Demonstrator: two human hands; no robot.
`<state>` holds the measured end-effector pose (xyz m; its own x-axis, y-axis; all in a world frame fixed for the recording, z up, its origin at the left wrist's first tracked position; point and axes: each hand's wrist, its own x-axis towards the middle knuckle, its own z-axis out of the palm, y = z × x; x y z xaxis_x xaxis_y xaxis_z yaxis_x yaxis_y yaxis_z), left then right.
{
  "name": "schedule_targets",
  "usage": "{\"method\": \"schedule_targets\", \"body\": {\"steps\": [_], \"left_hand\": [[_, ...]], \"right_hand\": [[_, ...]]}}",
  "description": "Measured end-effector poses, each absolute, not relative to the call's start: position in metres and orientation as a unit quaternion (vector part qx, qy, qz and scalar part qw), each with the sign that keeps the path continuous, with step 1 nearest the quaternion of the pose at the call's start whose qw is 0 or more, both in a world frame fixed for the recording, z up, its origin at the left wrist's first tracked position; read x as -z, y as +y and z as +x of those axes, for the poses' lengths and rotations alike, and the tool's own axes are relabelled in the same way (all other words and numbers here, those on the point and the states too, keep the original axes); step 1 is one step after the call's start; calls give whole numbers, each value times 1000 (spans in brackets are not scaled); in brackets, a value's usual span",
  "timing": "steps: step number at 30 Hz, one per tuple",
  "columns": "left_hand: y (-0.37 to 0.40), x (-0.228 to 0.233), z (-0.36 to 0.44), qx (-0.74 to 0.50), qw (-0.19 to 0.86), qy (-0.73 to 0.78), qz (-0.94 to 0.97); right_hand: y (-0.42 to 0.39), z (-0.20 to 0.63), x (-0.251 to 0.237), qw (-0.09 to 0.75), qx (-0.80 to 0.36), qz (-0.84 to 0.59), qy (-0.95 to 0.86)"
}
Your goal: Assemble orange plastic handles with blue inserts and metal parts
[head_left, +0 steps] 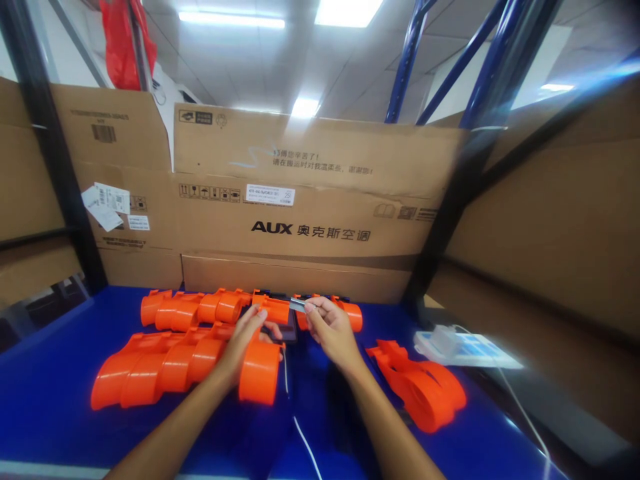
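Note:
My left hand [250, 333] is closed around an orange plastic part [273, 309], holding it above the table. Pinched between the thumb and fingers of my right hand [327, 327] is a small flat silvery blade-like tool [297, 305], its tip at the right end of that part. Most of its handle is hidden in my fingers. Just below my left hand stands an orange ring-shaped part [259, 373]. Rows of similar orange parts [150, 373] lie to the left. A dark flat object [289, 332], perhaps a phone, is partly hidden behind my left fingers.
More orange curved parts [420, 387] lie at the right. A white power strip [465, 350] with a plugged-in adapter is beyond them. A white cable [306, 443] runs over the blue table [45, 427] between my arms. Cardboard panels [220, 227] and dark rack posts enclose the table.

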<state>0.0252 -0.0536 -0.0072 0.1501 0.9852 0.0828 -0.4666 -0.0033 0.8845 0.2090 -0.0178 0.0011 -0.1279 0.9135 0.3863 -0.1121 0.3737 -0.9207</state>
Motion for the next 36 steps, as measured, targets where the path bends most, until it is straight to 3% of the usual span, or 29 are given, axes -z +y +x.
{"method": "schedule_targets", "body": {"steps": [36], "left_hand": [[-49,18,24,-513,647,291,484]], "right_hand": [[-26,215,-6,544,-368,-337,-675]]}}
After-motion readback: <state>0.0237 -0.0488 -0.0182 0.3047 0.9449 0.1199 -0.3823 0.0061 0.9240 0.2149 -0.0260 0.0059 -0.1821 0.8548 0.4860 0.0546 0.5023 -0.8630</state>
